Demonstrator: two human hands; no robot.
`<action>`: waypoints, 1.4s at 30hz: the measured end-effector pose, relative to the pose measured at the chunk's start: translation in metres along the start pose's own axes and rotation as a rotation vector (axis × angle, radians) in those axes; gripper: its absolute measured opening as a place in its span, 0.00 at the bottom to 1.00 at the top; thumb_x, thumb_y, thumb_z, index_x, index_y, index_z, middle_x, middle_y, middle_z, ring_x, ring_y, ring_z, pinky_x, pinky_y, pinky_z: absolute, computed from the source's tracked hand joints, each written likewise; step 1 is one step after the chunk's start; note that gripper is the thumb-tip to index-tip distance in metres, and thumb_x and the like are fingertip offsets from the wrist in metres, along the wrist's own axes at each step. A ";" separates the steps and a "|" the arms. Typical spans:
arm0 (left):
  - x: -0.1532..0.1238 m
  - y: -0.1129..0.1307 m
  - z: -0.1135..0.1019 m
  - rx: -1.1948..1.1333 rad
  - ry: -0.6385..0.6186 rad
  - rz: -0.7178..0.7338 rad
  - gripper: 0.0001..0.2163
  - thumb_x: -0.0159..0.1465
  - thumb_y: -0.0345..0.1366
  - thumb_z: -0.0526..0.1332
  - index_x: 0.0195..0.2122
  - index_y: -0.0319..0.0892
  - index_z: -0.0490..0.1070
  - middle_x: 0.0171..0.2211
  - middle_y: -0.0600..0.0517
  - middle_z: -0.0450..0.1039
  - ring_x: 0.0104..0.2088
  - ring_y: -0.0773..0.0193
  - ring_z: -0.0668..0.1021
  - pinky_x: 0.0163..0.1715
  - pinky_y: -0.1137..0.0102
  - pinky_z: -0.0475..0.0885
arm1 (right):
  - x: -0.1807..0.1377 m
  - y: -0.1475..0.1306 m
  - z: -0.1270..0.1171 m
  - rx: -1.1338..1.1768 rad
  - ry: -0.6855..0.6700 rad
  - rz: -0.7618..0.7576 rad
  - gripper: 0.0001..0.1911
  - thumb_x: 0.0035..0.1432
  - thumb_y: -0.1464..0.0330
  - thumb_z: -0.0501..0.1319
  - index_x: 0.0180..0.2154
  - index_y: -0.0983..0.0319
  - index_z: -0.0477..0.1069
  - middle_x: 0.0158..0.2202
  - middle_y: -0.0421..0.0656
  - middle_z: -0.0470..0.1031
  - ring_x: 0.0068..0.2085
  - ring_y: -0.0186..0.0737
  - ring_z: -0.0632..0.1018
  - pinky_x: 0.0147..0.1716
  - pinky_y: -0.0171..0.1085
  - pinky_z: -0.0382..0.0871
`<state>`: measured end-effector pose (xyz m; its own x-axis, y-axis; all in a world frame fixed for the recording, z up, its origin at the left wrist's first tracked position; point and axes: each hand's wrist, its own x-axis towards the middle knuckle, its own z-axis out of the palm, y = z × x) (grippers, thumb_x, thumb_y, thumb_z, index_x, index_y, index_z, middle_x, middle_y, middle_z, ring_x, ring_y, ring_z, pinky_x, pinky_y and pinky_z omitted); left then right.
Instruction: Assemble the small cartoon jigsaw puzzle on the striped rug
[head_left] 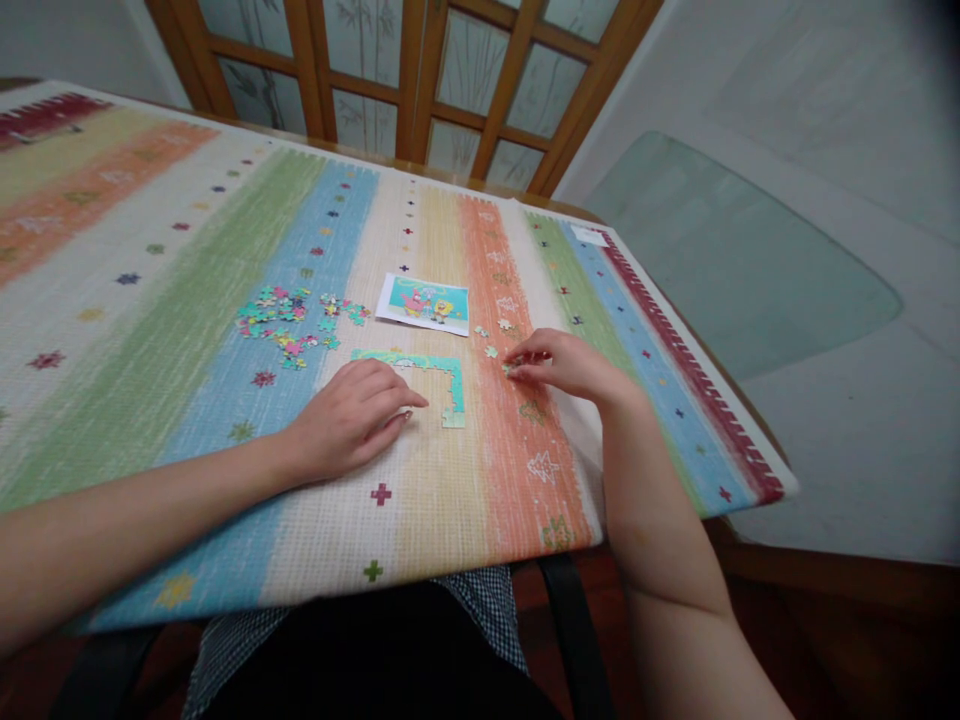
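Note:
A partly joined jigsaw border [457, 385], mostly turquoise, lies on the striped tablecloth. Its top and right edges show, while my left hand [358, 412] covers the left part. That hand rests palm down with loosely bent fingers, thumb and index slightly apart, and nothing visible between them. To the right, my right hand [559, 362] pinches a small puzzle piece [508, 370], mostly hidden by the fingertips. A few loose pieces [491, 351] lie just beyond those fingertips. Behind the border is the reference picture [427, 303], a card with cartoon figures on turquoise.
A scattered pile of colourful puzzle pieces [281, 318] lies left of the picture card. The striped tablecloth [450, 510] covers the table up to its near edge. A small white paper [589, 236] sits at the far right corner. Wooden glazed doors [416, 80] stand behind.

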<state>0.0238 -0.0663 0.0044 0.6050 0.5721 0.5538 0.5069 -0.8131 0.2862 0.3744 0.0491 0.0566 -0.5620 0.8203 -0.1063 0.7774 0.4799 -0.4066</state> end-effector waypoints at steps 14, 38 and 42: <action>-0.001 0.001 -0.001 0.004 0.003 -0.006 0.11 0.74 0.30 0.58 0.56 0.44 0.72 0.46 0.47 0.77 0.49 0.54 0.75 0.53 0.58 0.68 | 0.000 -0.004 0.005 0.155 -0.044 0.198 0.05 0.58 0.70 0.72 0.36 0.61 0.78 0.36 0.44 0.80 0.36 0.42 0.79 0.36 0.38 0.71; 0.012 0.009 -0.005 -0.098 -0.077 -0.105 0.16 0.79 0.46 0.54 0.42 0.43 0.76 0.37 0.49 0.78 0.42 0.58 0.76 0.45 0.62 0.68 | 0.001 -0.115 0.064 0.739 -0.001 -0.180 0.14 0.61 0.55 0.73 0.32 0.58 0.80 0.35 0.42 0.76 0.35 0.37 0.74 0.36 0.38 0.68; 0.009 0.003 -0.006 -0.153 -0.073 -0.191 0.14 0.78 0.44 0.57 0.41 0.44 0.78 0.37 0.50 0.80 0.42 0.58 0.77 0.45 0.63 0.69 | -0.001 -0.094 0.042 0.487 0.042 -0.198 0.08 0.67 0.61 0.68 0.37 0.56 0.83 0.38 0.44 0.81 0.40 0.41 0.78 0.43 0.41 0.71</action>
<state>0.0273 -0.0643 0.0156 0.5528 0.7185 0.4221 0.5206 -0.6933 0.4983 0.2903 -0.0102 0.0565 -0.6652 0.7451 0.0481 0.4303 0.4351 -0.7909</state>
